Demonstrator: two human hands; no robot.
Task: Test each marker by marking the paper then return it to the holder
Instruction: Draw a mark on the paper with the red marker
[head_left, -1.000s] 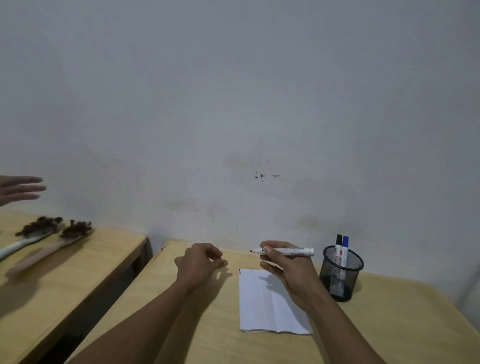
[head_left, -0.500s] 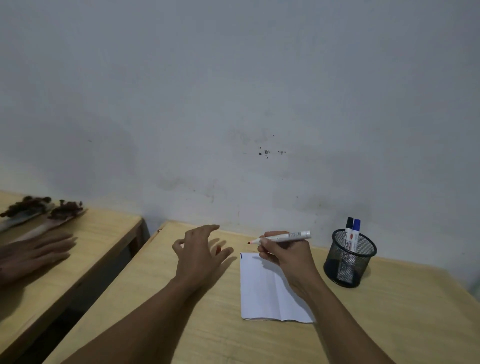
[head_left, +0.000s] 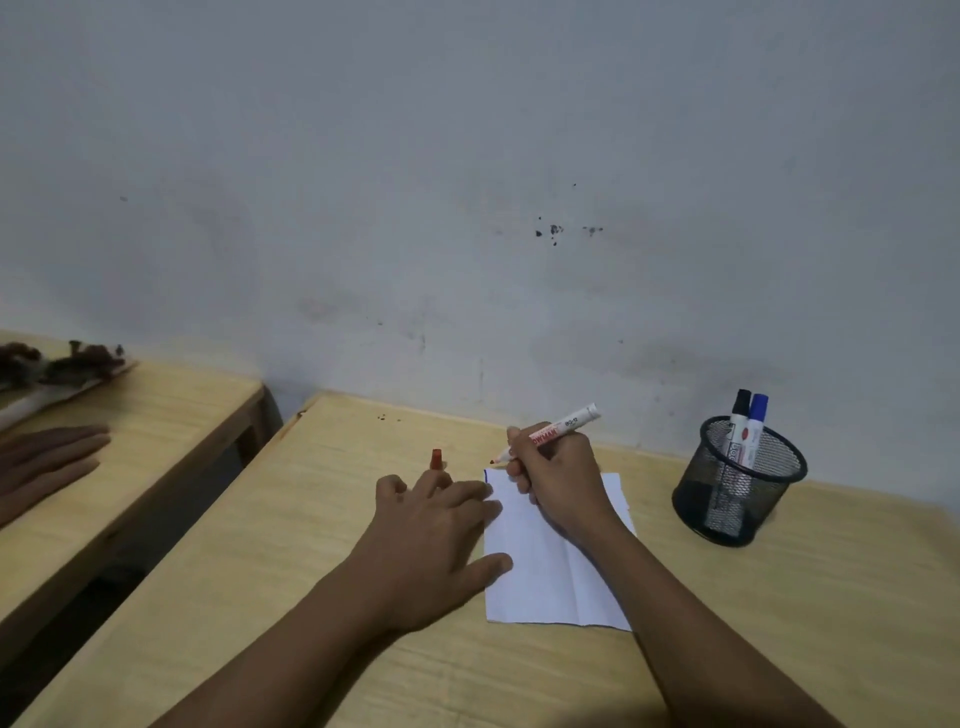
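Right hand (head_left: 561, 483) grip is closed around the white, red-tipped marker (head_left: 558, 428), tip at the far left corner of the white folded paper (head_left: 550, 577). Left hand (head_left: 431, 540) rests on the paper's left edge on the wooden tabletop (head_left: 311, 519), pinching the red cap (head_left: 436, 459) between two fingers.

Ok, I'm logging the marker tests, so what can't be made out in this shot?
All head view.
Paper: far part covered by the right hand; any red mark there is hidden.
Red marker tip: too small to tell if it touches.
Black marker and blue marker: lower halves veiled by the holder mesh.
Cap: base hidden behind the left hand.
Other hand: blurred, cut by the left edge.
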